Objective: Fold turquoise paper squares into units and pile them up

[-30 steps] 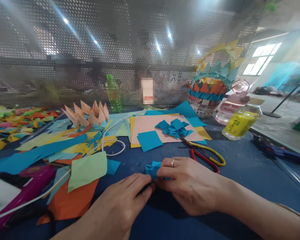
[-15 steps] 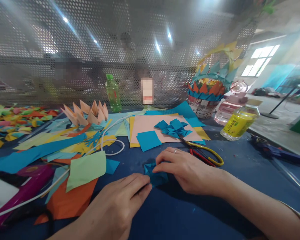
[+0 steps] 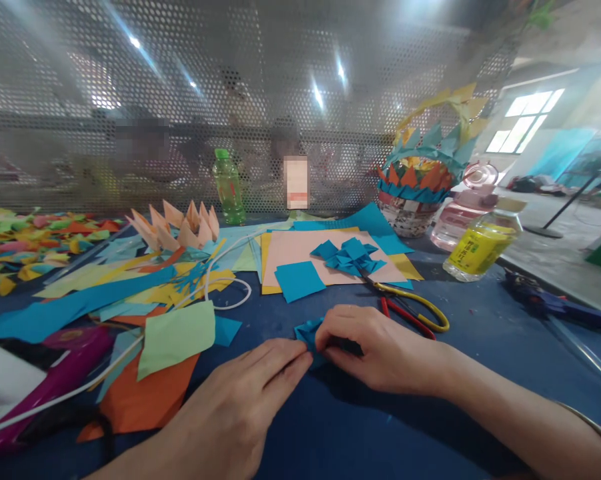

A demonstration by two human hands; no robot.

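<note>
Blue tabletop (image 3: 360, 437): right fingers (image 3: 333, 325) pinch blue paper (image 3: 305, 330); left fingers (image 3: 285, 349) touch it, grip unclear.

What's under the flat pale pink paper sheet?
Yellow paper shows past its left and right edges, with blue paper beyond its far edge. Everything beneath its middle is covered, so whether either continues there is hidden.

Right hand (image 3: 377, 347) has moved: half a second ago its fingers were raised over the blue paper (image 3: 306, 331), now thumb and fingertips are curled down, pinching its right side. Paper lay flatter then, more of it showing; now mostly covered by fingers. Ring, plain in both earlier shots, no longer clear. Dim figure (image 3: 234, 93) behind mesh panel (image 3: 380, 40) shifted left.
</note>
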